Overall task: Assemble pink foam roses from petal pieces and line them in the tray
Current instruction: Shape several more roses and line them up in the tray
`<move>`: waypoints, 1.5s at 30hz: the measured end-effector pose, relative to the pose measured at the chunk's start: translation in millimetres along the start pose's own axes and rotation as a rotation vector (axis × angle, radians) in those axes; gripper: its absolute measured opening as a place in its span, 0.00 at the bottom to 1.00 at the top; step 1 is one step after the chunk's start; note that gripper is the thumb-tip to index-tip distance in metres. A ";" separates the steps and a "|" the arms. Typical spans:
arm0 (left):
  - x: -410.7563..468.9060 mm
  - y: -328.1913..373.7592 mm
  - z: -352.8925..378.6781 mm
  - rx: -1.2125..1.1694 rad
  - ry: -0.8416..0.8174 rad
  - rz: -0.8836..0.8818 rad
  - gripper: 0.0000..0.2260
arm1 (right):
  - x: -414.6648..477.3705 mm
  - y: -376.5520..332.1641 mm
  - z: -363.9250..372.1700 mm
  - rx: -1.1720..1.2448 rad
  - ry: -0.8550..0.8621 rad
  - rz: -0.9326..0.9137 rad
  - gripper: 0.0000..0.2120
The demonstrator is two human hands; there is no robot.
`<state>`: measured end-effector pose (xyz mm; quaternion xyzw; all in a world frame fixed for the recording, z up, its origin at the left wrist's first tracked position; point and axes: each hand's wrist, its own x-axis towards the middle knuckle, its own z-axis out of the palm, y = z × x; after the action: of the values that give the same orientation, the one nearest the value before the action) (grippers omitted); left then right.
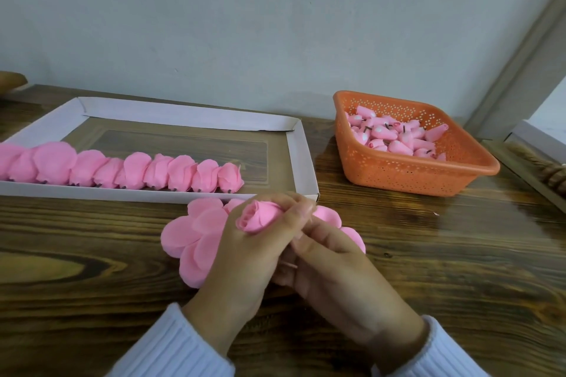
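Observation:
A pink rose bud (pixel 255 218) lies sideways between my hands, its curled tip pointing left. My left hand (pixel 245 263) wraps its fingers around the bud. My right hand (pixel 333 269) pinches the bud's base from the right; the base itself is hidden. Flat pink petal pieces (pixel 196 239) lie stacked on the table under both hands. A white cardboard tray (pixel 301 156) behind them holds a row of several finished pink roses (pixel 128 170) along its near wall.
An orange perforated basket (pixel 398 171) at the right holds several pink buds with dark stems. The table is dark wood and meets a pale wall behind. A framed object lies at the far right edge (pixel 539 162).

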<state>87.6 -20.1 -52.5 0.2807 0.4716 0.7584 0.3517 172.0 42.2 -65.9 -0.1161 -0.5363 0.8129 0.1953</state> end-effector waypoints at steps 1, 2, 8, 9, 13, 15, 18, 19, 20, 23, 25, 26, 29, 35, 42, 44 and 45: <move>0.6 -0.3 -0.7 -0.013 -0.003 0.009 0.07 | -0.1 -0.2 1.0 0.013 -0.013 -0.015 0.18; 0.8 -0.9 -1.4 -0.012 -0.007 0.017 0.08 | 0.0 -0.4 1.7 0.011 -0.017 -0.020 0.19; -1.9 -0.2 -1.1 0.082 -0.067 0.060 0.10 | -0.1 -1.5 0.9 -0.014 0.024 -0.007 0.16; -1.1 0.0 -1.9 0.074 -0.062 0.066 0.09 | -0.1 -0.9 1.3 0.000 0.021 -0.021 0.18; 0.2 -0.7 -2.8 0.032 -0.054 0.066 0.07 | -0.2 0.8 2.2 0.018 0.014 -0.022 0.22; -1.5 -1.2 -3.0 0.009 -0.089 0.052 0.08 | 0.0 0.6 0.1 -0.013 0.034 -0.011 0.16; -1.6 -0.4 -3.1 0.016 -0.133 0.035 0.11 | 0.6 1.7 0.3 -0.084 0.066 -0.027 0.14; -1.0 -0.4 -3.1 0.005 -0.124 0.035 0.12 | 0.6 1.6 0.1 -0.054 0.061 -0.025 0.13; -0.1 -1.1 -3.4 -0.007 -0.103 0.032 0.12 | 0.2 1.1 0.4 -0.007 0.039 -0.020 0.13; 1.6 -4.5 -4.6 0.012 -0.036 0.069 0.08 | -1.2 -0.6 1.1 0.048 -0.022 -0.007 0.17; 1.6 -7.0 -5.7 0.073 -0.065 0.172 0.06 | -0.9 -0.6 0.5 0.042 -0.036 0.002 0.14; 1.4 -8.4 -6.3 0.096 -0.105 0.215 0.05 | -1.1 -0.4 -0.2 0.022 -0.031 0.003 0.11; 0.6 -9.0 -7.1 0.121 -0.147 0.191 0.07 | -1.8 1.5 -1.0 -0.080 -0.015 0.013 0.15; 6.3 -11.2 -10.7 0.280 0.162 0.348 0.12 | 2.6 3.9 -0.3 -0.087 0.170 -0.096 0.13; 10.3 -23.8 -9.6 0.782 0.065 0.661 0.06 | -6.8 3.4 4.9 -0.264 0.168 -0.144 0.25; 9.5 -23.7 -9.8 0.785 0.090 0.695 0.11 | -7.1 2.3 4.7 -0.224 0.164 -0.132 0.28; 8.8 -23.0 -10.1 0.820 0.105 0.722 0.11 | -6.3 1.8 4.3 -0.210 0.153 -0.119 0.28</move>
<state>80.9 -11.2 -76.6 0.5007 0.6192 0.5977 -0.0930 175.5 35.3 -66.0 -0.1656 -0.6076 0.7282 0.2704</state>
